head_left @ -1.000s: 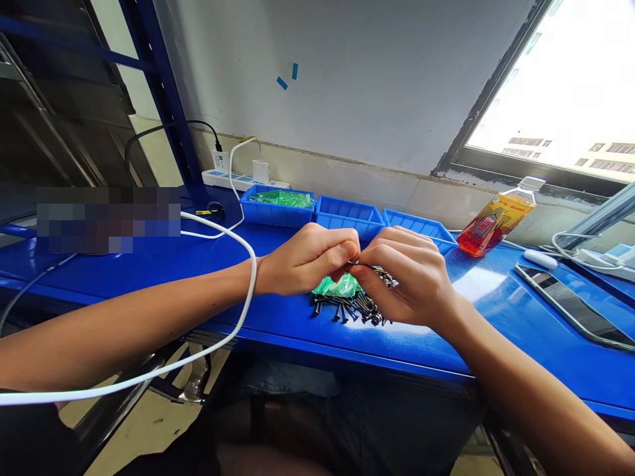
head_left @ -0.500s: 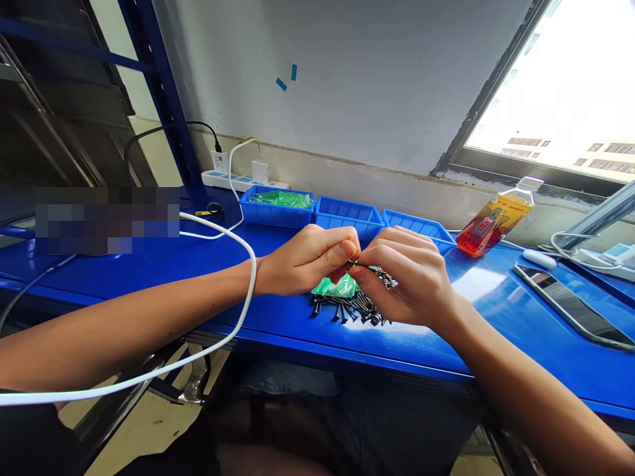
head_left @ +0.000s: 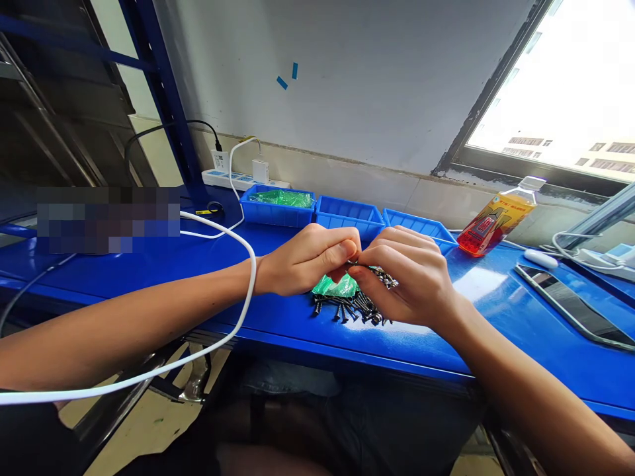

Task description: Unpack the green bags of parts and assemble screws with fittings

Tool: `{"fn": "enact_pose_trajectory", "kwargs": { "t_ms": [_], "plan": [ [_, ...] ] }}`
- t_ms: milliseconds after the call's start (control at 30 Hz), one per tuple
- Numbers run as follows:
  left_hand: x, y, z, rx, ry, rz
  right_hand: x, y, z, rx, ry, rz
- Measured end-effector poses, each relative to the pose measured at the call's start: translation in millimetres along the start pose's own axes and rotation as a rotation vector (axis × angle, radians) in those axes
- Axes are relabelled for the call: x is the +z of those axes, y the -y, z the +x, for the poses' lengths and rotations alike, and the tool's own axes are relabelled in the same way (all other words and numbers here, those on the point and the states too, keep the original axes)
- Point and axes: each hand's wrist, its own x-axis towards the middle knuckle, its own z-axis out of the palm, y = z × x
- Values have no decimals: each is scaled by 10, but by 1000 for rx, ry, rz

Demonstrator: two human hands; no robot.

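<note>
In front of me, above the blue table, my left hand (head_left: 322, 258) and my right hand (head_left: 404, 274) meet at the fingertips. Both are closed in a pinch on a small dark screw (head_left: 352, 264), mostly hidden by the fingers. Below them lies a loose pile of dark screws (head_left: 343, 309), partly covered by my right hand. A green plastic bag (head_left: 335, 287) sits among the screws, behind and under my hands.
Three blue bins stand along the wall: one with green bags (head_left: 278, 215), a middle bin (head_left: 350, 215) and a right bin (head_left: 417, 228). To the right are a drink bottle (head_left: 501, 218) and a phone (head_left: 575, 304). A white cable (head_left: 251, 277) loops over my left forearm.
</note>
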Motion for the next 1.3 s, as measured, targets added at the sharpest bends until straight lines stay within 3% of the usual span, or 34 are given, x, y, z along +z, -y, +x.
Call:
{"fn": "enact_pose_trajectory", "kwargs": {
  "t_ms": [133, 333, 500, 900, 1300],
  "plan": [
    [17, -12, 11, -48, -11, -72, -2, 2, 2, 16, -3, -10],
    [57, -8, 45, -249, -17, -388, -22, 8, 17, 54, -31, -41],
    [63, -9, 50, -290, 30, -502, -25, 20, 19, 34, -37, -27],
    [50, -3, 49, -295, 92, -544, -35, 25, 15, 18, -28, -21],
    [50, -13, 38, -266, 25, -465, -127, 20, 14, -80, -17, -89]
  ]
}}
